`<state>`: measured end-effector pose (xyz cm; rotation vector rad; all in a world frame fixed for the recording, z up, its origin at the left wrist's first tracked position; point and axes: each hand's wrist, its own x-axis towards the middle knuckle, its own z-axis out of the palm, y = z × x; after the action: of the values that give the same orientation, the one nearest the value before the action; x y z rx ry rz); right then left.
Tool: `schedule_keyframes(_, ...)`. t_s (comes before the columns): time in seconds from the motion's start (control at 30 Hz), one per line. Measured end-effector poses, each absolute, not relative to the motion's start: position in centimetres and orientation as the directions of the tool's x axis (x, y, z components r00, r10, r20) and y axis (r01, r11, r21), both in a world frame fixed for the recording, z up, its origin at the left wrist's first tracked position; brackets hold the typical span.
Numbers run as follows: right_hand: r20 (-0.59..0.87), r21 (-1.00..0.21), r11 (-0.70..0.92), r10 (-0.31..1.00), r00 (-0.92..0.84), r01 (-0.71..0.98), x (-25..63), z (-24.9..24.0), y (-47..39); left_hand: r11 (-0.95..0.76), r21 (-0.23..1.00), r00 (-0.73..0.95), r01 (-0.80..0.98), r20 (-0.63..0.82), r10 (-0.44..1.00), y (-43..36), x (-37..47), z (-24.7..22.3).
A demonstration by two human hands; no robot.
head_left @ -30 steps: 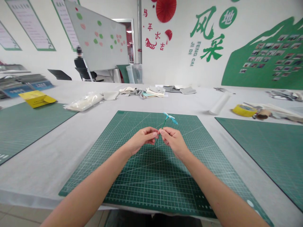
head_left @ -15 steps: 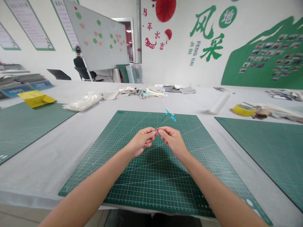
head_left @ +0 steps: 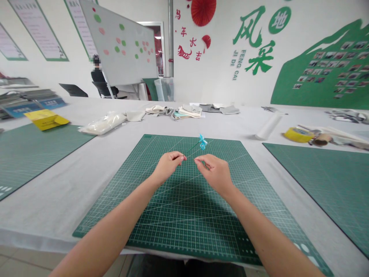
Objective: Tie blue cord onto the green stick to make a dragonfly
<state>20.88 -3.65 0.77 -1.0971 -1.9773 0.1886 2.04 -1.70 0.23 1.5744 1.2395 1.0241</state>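
A small bright-blue artificial flower (head_left: 203,142) with a thin green stem is held up above the green cutting mat (head_left: 184,215). My left hand (head_left: 170,165) pinches the lower end of that stem between thumb and forefinger, and the flower head leans away to the upper right. Just right of it, a small gap apart, my right hand (head_left: 215,171) has thumb and forefinger pressed together. Whether something thin lies in that right pinch is too small to tell.
More cutting mats lie at left (head_left: 43,154) and right (head_left: 323,177). Behind are a yellow folded card (head_left: 46,120), a clear plastic bag (head_left: 103,123), cloth pieces (head_left: 188,111), a white roll (head_left: 269,126) and yellow tape (head_left: 298,134). A person (head_left: 97,75) sits far back.
My hands, touching before, have moved slightly apart. The flower has turned in my left hand, its stem now slanting lower and its head facing differently. My right fingers have left the stem.
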Motion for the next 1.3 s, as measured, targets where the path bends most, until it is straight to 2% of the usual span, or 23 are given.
schedule_keyframes(0.13, 0.662, -0.376, 0.652, 0.686, -0.301, 0.658, 21.3, 1.1, -3.8, -0.412, 0.751, 0.245, 0.516, 0.332, 0.911, -2.0, 2.1, 0.0)
schedule_keyframes(0.2, 0.679, -0.332, 0.650, 0.668, -0.305, 0.684, 21.5, 1.1, -3.8, -0.489, 0.646, 0.303, 0.586, 0.385, 0.872, -2.3, 2.2, 0.1)
schedule_keyframes(0.37, 0.688, -0.311, 0.637, 0.663, -0.295, 0.706, 21.8, 1.1, -3.6, -0.520, 0.462, 0.374, 0.719, 0.373, 0.849, -3.1, 2.3, 0.6)
schedule_keyframes(0.53, 0.678, -0.345, 0.633, 0.679, -0.282, 0.693, 22.2, 1.1, -3.2, -0.585, 0.303, 0.468, 0.752, 0.379, 0.798, -3.0, 2.2, 1.1)
schedule_keyframes(0.6, 0.671, -0.360, 0.628, 0.688, -0.276, 0.689, 22.4, 1.2, -3.0, -0.608, 0.285, 0.500, 0.741, 0.371, 0.783, -2.8, 2.0, 1.2)
schedule_keyframes(0.77, 0.614, -0.454, 0.601, 0.746, -0.258, 0.658, 23.5, 1.6, -2.0, -0.669, 0.348, 0.585, 0.657, 0.326, 0.743, -2.5, 1.7, 1.5)
schedule_keyframes(0.87, 0.532, -0.593, 0.552, 0.815, -0.229, 0.586, 24.5, 1.5, -1.0, -0.682, 0.466, 0.618, 0.564, 0.309, 0.722, -2.7, 1.6, 1.9)
schedule_keyframes(1.0, 0.363, -0.806, 0.384, 0.922, -0.137, 0.451, 25.3, 0.5, 0.5, -0.656, 0.611, 0.607, 0.444, 0.334, 0.722, -3.1, 1.8, 2.5)
schedule_keyframes(1.1, 0.252, -0.905, 0.276, 0.961, -0.113, 0.323, 25.2, -0.7, 1.2, -0.582, 0.702, 0.547, 0.411, 0.320, 0.773, -3.2, 1.8, 2.8)
schedule_keyframes(1.17, 0.220, -0.929, 0.253, 0.964, -0.148, 0.269, 24.7, -1.4, 1.3, -0.526, 0.751, 0.482, 0.399, 0.316, 0.817, -3.1, 1.7, 2.7)
schedule_keyframes(1.3, 0.188, -0.927, 0.237, 0.964, -0.186, 0.291, 23.6, -2.1, 1.1, -0.426, 0.812, 0.316, 0.400, 0.314, 0.895, -2.5, 1.3, 2.3)
